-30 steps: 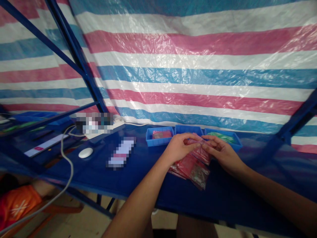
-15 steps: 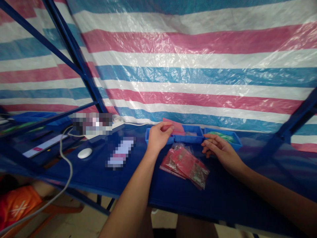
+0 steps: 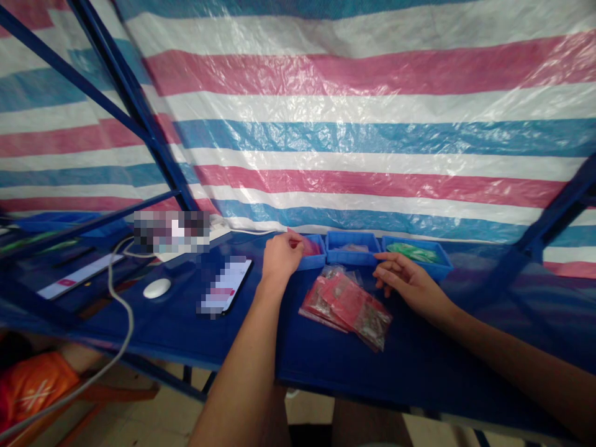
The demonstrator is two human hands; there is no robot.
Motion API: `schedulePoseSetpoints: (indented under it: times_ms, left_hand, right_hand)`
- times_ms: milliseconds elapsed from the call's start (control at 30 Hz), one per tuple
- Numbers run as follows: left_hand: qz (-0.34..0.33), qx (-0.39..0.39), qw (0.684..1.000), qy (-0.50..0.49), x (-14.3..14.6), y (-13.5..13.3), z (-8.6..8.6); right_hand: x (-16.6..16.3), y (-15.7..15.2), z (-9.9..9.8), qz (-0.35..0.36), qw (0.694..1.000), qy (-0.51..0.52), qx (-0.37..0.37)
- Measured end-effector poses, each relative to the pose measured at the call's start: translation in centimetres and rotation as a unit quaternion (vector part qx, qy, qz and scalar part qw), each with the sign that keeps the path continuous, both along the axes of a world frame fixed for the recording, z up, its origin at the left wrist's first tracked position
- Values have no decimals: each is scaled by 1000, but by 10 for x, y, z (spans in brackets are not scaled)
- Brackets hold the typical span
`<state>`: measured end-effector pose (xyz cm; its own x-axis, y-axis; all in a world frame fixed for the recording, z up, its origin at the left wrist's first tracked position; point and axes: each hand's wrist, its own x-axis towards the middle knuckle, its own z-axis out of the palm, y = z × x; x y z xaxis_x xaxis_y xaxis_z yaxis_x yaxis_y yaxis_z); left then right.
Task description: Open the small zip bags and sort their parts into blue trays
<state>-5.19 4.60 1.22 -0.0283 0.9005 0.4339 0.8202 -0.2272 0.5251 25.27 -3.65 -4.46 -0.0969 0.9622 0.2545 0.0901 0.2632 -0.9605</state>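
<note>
My left hand [image 3: 282, 256] is at the left blue bin [image 3: 313, 263], thumb and fingers pinched on a thin red sheet [image 3: 295, 234]. Red material lies inside that bin, and I cannot tell where the pinched sheet ends. My right hand [image 3: 404, 280] hovers palm down before the middle blue bin [image 3: 354, 257] and the right one, its fingers loosely bent and apart, with nothing seen in them. Between my hands and nearer to me lies an overlapping pile of clear plastic packets [image 3: 347, 304] with red sheets and dark contents. Green packets [image 3: 412, 252] fill the right blue bin [image 3: 440, 269].
A phone [image 3: 228, 288], partly blurred out, and a white mouse-shaped object [image 3: 157, 288] lie to the left. Beyond them are a white power strip [image 3: 218, 232] and a pale cable [image 3: 126, 310]. Blue frame bars [image 3: 161, 152] rise at the left. A person's orange clothing [image 3: 40, 388] shows at lower left.
My left hand has shifted left and the red sheet, formerly raised across the left and middle bins, is now lower at the left bin. My right hand has barely moved.
</note>
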Motion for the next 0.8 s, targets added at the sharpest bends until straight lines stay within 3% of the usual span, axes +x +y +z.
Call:
schedulePoseSetpoints:
  times_ms: [167,367,567,667,800]
  left_hand:
    - [2,-22,998,56,0,0,-2]
    - [60,-19,989,137,2,-7,-6]
    - [81,68,987,118,12,-19,-5]
    - [31,128,988,85,25,-23,-4]
    - [-173,192,965,32,45,-30,-4]
  right_hand:
    - [-1,-9,3,35,996,-83,24]
    - [-2,-21,13,106,954,-255,117]
    - [-3,-16,6,60,962,-255,72]
    - [-2,-12,3,55,972,-225,33]
    - [0,-8,1,67,982,-178,1]
